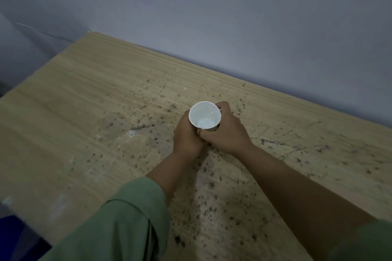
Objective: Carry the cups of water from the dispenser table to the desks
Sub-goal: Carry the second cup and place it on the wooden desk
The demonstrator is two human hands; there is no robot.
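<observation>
i have both hands wrapped around the cup [205, 117]: the left hand [186, 136] closes on its left side, the right hand [226, 131] on its right and near side, fingers pressed to the wall. the cup stands upright, mouth open toward me, over the middle of the desk [89, 99]; i cannot tell whether its base touches the top. a little water shows at the bottom. i judge this cup is at its desk and about to be set down or let go; other cups, if any, are out of view. the wall [212, 17] runs close along the far edge, the left edge drops off well away, and bare, speckled top lies all round.
</observation>
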